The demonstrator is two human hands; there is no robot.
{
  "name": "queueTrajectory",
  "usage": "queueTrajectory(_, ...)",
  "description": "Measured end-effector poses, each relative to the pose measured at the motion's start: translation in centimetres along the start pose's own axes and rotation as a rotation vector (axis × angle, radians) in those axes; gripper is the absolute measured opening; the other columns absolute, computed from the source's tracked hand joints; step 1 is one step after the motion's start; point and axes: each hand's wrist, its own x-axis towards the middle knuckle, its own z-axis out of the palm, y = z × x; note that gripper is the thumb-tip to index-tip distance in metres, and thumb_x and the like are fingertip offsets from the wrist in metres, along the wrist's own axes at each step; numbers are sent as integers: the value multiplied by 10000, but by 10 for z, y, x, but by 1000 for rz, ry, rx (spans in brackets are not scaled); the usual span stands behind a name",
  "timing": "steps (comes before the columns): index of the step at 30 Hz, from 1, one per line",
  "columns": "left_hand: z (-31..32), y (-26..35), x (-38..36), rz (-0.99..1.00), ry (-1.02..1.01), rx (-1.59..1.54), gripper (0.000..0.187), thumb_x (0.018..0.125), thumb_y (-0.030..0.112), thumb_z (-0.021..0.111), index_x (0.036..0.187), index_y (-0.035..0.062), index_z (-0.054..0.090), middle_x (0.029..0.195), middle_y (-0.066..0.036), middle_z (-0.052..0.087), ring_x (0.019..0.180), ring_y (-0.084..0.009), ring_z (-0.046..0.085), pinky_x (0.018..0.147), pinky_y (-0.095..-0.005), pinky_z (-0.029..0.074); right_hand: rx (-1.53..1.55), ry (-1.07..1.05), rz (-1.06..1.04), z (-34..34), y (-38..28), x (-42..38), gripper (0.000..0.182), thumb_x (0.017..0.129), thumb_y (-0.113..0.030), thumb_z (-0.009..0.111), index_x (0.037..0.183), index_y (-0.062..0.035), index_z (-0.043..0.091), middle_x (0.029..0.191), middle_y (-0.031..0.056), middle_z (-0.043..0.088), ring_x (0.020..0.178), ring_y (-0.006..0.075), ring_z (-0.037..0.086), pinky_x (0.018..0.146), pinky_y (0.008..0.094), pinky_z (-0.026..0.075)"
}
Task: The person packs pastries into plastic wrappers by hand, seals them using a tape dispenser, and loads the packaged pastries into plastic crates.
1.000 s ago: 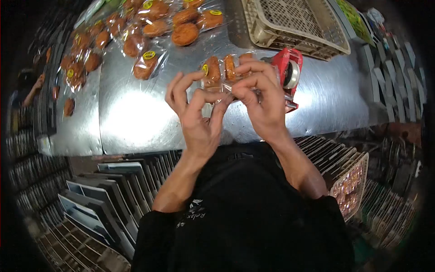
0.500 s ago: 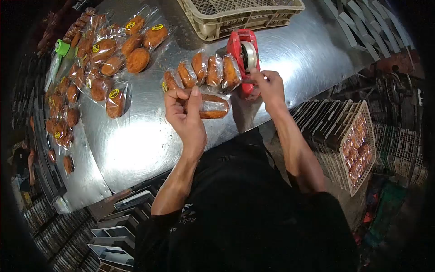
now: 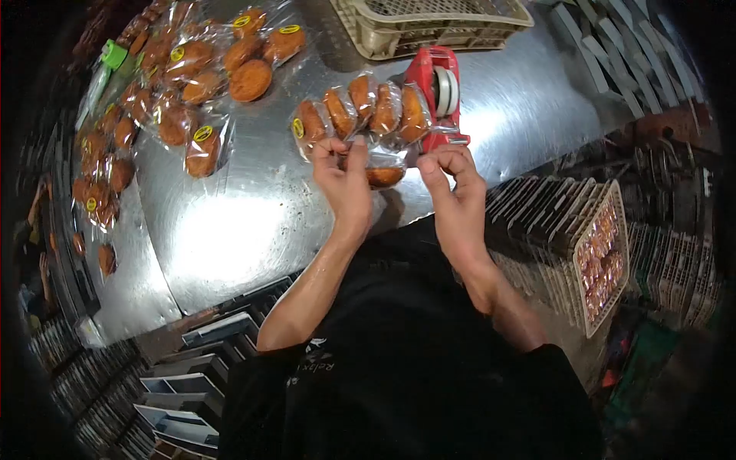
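Observation:
My left hand [image 3: 345,180] pinches the left end of a clear-wrapped brown pastry [image 3: 385,176], whose wrapper shines between my two hands. At the pastry's other end is my right hand [image 3: 458,184], thumb and fingertips pressed together; whatever lies between them is too small to make out. Just beyond my fingers stands a row of several wrapped pastries [image 3: 385,110]. The red tape dispenser [image 3: 424,73] with its pale roll sits right of that row, above my right hand.
Many wrapped pastries [image 3: 201,151] with yellow labels lie at the left of the metal table [image 3: 230,245]. A beige crate [image 3: 383,40] stands at the back, and a filled crate [image 3: 580,261] is at the right. A green-handled tool [image 3: 113,55] lies far left.
My right hand has come down from the tape dispenser to the right end of the pastry. My left hand has shifted slightly right in the view, and the pastry is now more covered by fingers.

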Motion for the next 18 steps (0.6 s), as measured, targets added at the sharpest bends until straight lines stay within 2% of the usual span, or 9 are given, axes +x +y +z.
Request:
queueTrajectory(4, 19, -6, -10, -44, -73, 6, 182, 886, 49, 649, 892, 63, 468, 825, -1, 491, 762, -81, 476, 677, -243, 402, 110, -2, -18, 7, 3, -4, 145, 882, -118, 665, 876, 25, 642, 984, 90, 562, 939, 192, 540, 852, 309, 438)
queueTrajectory(6, 34, -3, -16, -169, -142, -26, 166, 891, 43, 634, 882, 61, 469, 810, 0, 485, 737, -75, 471, 638, -231, 394, -27, -22, -168, 0, 8, -9, 99, 858, -82, 679, 884, 9, 649, 970, 85, 561, 907, 187, 541, 819, 306, 447)
queueTrajectory(8, 45, 3, -29, -204, -188, -74, 187, 883, 36, 642, 885, 69, 458, 821, 11, 490, 753, -50, 465, 624, -211, 384, 4, 9, -156, -14, 14, -8, 75, 839, -53, 682, 892, -8, 656, 947, 80, 556, 854, 172, 541, 754, 288, 452)
queueTrajectory(10, 49, 5, -44, -111, -263, 168, 191, 887, 40, 635, 879, 69, 446, 795, 14, 487, 715, -39, 458, 595, -203, 387, -110, 26, -234, -33, 29, -10, 90, 830, -35, 677, 915, -14, 659, 933, 81, 550, 814, 154, 538, 698, 271, 445)
queueTrajectory(11, 49, 5, -51, -99, -334, 223, 202, 889, 33, 633, 873, 68, 434, 760, 21, 481, 669, -31, 449, 574, -197, 391, -64, 19, -103, -43, 27, -15, 112, 856, -90, 667, 942, -18, 656, 922, 51, 560, 796, 130, 532, 697, 262, 439)
queueTrajectory(12, 51, 7, -58, -103, -343, 225, 202, 889, 33, 633, 873, 68, 434, 760, 21, 481, 669, -31, 449, 574, -197, 391, -65, 28, -97, -49, 24, -10, 112, 856, -90, 667, 942, -18, 656, 922, 51, 560, 796, 130, 532, 697, 262, 439)
queueTrajectory(14, 56, 7, -71, -128, -476, 228, 207, 895, 15, 620, 863, 66, 421, 731, 29, 472, 640, -24, 441, 559, -196, 394, 270, -59, 544, -63, 23, 3, 170, 886, -171, 656, 953, -16, 649, 911, 21, 570, 775, 101, 519, 699, 259, 434)
queueTrajectory(15, 57, 0, -73, -114, -488, 307, 214, 897, -3, 611, 858, 65, 412, 753, 24, 471, 657, -20, 436, 565, -191, 385, 326, -186, 462, -61, 40, 17, 235, 903, -231, 643, 931, 2, 652, 852, -1, 576, 747, 79, 502, 678, 248, 425)
queueTrajectory(18, 61, -4, -77, -107, -466, 265, 213, 898, -8, 605, 856, 67, 409, 778, 18, 471, 678, -23, 434, 583, -186, 380, 335, -219, 495, -63, 56, 40, 237, 892, -215, 659, 907, 21, 660, 779, -1, 573, 715, 74, 494, 639, 240, 408)
